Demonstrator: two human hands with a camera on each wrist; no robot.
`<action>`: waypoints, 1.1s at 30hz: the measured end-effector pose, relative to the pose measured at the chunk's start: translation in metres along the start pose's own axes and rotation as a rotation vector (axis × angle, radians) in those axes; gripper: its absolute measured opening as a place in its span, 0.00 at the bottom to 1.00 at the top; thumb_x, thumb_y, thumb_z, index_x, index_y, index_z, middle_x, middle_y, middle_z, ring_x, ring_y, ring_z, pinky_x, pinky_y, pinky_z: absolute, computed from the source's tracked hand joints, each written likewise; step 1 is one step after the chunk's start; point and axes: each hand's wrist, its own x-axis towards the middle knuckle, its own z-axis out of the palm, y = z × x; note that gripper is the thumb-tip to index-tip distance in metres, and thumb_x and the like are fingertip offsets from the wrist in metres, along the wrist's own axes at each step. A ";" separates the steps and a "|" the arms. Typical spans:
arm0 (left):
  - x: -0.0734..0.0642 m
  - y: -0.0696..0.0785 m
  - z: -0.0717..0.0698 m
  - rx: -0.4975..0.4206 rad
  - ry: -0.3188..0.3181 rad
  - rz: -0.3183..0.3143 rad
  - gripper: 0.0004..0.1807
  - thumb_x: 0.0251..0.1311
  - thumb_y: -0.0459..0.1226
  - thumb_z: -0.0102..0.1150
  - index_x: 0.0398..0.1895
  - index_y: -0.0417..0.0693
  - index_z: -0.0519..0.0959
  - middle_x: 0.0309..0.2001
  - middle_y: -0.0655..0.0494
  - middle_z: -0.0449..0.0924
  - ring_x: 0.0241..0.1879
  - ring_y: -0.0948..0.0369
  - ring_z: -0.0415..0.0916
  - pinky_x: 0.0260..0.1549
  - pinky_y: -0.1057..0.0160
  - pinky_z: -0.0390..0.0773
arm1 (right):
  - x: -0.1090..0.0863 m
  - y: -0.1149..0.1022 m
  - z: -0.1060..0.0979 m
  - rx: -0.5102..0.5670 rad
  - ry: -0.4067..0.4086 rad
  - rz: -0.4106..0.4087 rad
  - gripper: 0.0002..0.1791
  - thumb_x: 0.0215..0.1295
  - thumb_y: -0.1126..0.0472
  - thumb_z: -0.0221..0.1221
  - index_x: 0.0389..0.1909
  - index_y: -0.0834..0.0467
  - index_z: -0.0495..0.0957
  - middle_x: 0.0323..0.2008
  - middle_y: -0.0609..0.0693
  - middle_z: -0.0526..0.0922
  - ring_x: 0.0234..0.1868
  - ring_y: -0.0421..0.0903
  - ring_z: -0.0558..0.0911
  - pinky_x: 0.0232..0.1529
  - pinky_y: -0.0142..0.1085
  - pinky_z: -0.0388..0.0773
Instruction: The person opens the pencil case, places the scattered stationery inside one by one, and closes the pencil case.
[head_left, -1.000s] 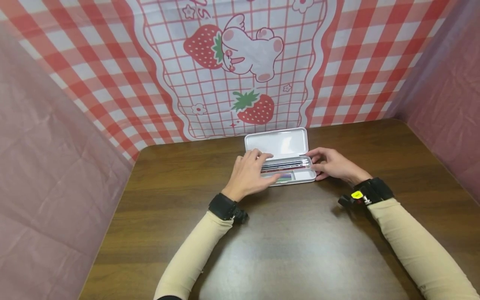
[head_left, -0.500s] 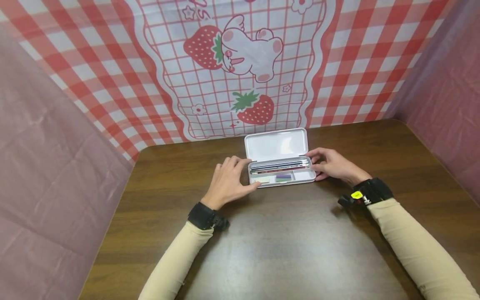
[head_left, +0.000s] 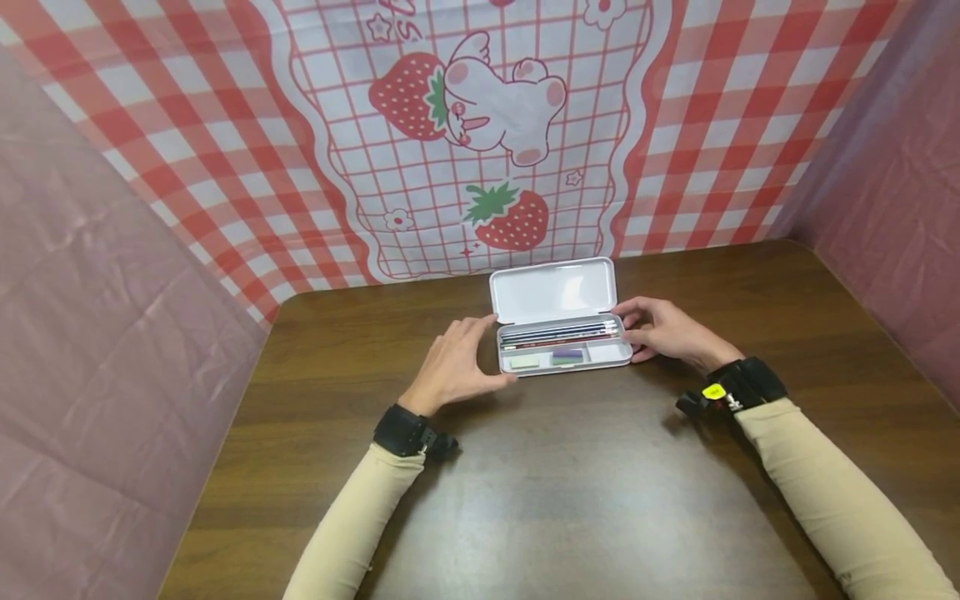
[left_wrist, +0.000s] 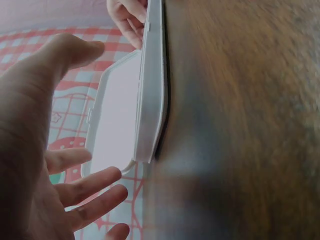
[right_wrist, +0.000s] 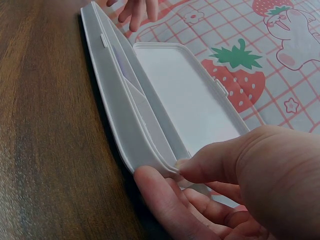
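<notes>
A white pencil case [head_left: 564,369] lies on the table with its lid [head_left: 540,293] swung back. Several pencils [head_left: 558,334] fill its long rear section. In the front section are a purple-and-green block [head_left: 567,357] and a pale yellow-green piece [head_left: 524,362]. My right hand [head_left: 672,333] pinches the case's right end, thumb over the rim and fingers at the outer wall, as the right wrist view shows. Beside the left end my left hand [head_left: 452,364] is spread, thumb in front and fingers behind; in the left wrist view a gap separates it from the case wall [left_wrist: 150,115].
The brown wooden table [head_left: 585,500] ends at the back against a red-and-white checked cloth [head_left: 720,125] with strawberry prints. Pink cloth hangs on the left [head_left: 112,333] and right sides. The lid stands close to the back cloth.
My left hand has drawn back leftward from over the pencil case to beside its left end, uncovering the front section. My right hand and the case have stayed in place.
</notes>
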 end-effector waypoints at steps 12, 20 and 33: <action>0.018 -0.048 0.053 -0.138 -0.043 0.018 0.68 0.44 0.62 0.88 0.89 0.55 0.64 0.77 0.51 0.74 0.67 0.55 0.81 0.68 0.49 0.84 | 0.001 0.000 0.002 0.008 0.003 0.012 0.31 0.80 0.72 0.60 0.79 0.73 0.67 0.59 0.68 0.71 0.47 0.48 0.83 0.39 0.38 0.93; 0.016 -0.027 0.046 -0.177 -0.007 -0.059 0.61 0.44 0.52 0.89 0.84 0.47 0.71 0.71 0.47 0.80 0.64 0.51 0.81 0.67 0.47 0.83 | 0.001 0.001 0.001 -0.006 0.006 0.003 0.31 0.80 0.72 0.60 0.79 0.73 0.67 0.58 0.68 0.72 0.46 0.49 0.83 0.38 0.37 0.93; 0.012 -0.001 0.028 -0.215 -0.026 -0.142 0.52 0.52 0.46 0.86 0.80 0.40 0.73 0.71 0.40 0.79 0.67 0.44 0.79 0.70 0.43 0.77 | 0.000 0.000 -0.001 0.009 0.000 0.012 0.30 0.80 0.71 0.59 0.79 0.72 0.67 0.60 0.69 0.71 0.46 0.47 0.84 0.40 0.39 0.94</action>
